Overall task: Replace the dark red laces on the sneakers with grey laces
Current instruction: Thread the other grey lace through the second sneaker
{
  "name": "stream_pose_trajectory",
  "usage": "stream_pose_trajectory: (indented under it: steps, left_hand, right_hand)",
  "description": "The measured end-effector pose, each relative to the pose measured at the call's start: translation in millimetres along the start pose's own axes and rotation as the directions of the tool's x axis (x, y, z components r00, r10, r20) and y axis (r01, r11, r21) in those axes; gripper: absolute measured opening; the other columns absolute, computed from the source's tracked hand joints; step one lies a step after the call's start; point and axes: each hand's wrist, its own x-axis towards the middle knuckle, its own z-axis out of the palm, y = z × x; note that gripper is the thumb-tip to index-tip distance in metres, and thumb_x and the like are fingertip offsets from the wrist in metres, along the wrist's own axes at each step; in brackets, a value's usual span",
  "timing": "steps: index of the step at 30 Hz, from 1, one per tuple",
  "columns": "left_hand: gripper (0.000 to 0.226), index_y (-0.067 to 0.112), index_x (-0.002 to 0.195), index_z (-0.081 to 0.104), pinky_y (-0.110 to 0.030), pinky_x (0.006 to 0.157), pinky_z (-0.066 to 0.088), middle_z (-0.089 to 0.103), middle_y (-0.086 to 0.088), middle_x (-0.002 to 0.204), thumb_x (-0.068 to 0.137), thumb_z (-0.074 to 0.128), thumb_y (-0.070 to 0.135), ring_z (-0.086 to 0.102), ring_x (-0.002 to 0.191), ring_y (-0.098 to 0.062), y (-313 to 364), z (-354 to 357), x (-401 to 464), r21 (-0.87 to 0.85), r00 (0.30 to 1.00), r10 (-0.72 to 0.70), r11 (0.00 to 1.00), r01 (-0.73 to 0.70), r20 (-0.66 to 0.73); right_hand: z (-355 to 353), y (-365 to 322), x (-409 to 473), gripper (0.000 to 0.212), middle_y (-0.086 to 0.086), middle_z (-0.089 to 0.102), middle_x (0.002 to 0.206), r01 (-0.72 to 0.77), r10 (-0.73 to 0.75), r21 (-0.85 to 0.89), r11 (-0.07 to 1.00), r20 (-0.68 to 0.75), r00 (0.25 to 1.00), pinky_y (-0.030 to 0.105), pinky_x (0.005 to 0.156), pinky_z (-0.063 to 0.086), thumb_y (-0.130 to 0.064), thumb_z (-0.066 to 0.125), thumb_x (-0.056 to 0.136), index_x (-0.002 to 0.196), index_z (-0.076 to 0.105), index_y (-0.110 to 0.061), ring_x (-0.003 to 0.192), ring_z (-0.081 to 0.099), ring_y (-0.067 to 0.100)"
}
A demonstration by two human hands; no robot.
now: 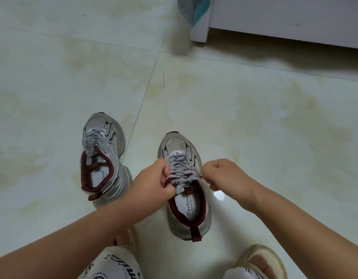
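Your left hand (pixel 154 180) and right hand (pixel 220 174), fingers curled, each pinch an end of the flat grey lace (pixel 182 174) across the right-hand grey-and-white mesh sneaker (pixel 184 178).

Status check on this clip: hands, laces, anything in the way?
Left hand and right hand each pinching a grey lace end on the right sneaker. Left sneaker already grey-laced. Nothing obstructing.

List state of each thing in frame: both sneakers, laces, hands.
Left sneaker: upright on the floor, grey laces in, untouched.
Right sneaker: upright on the floor, between both hands.
Grey lace: threaded across the right sneaker, ends held out to either side.
Left hand: grips one lace end.
Right hand: pinches the other lace end.
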Motion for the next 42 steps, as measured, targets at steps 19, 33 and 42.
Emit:
stream_pose_trajectory:
  steps: [19,33,42]
  left_hand:
    - [0.009,0.021,0.090,0.069,-0.021,0.067,0.042,0.066,0.006,0.082,0.087,0.061,0.022,0.055,0.069,-0.009,13,-13,43,0.242,0.990,0.023,0.970,0.011,-0.136]
    - [0.004,0.016,0.084,0.055,-0.021,0.062,0.029,0.042,0.007,0.083,0.086,0.052,0.013,0.049,0.074,-0.016,8,-9,51,0.414,0.970,0.232,0.892,-0.179,-0.079]
    - [0.017,0.021,0.080,0.066,-0.002,0.064,0.039,0.056,0.016,0.070,0.080,0.066,0.004,0.054,0.062,0.006,0,-29,65,0.151,0.980,0.150,0.974,-0.169,0.132]
  right_hand:
    - [8,-18,52,0.012,0.000,0.063,0.085,0.196,-0.244,-0.466,0.863,-0.044,0.969,0.023,0.073,0.043,-0.017,0.060,0.086,0.092,0.070,-0.020,0.079,0.056,0.016]
    - [13,10,46,0.008,0.000,0.056,0.082,0.362,-0.465,-0.531,0.766,-0.069,0.883,0.028,0.069,0.041,-0.013,0.053,0.088,0.083,0.058,-0.011,0.074,0.052,0.017]
    - [1,3,53,0.016,-0.001,0.063,0.067,0.102,-0.106,-0.047,0.994,-0.100,0.989,0.028,0.070,0.050,-0.010,0.059,0.085,0.072,0.066,-0.004,0.064,0.055,0.010]
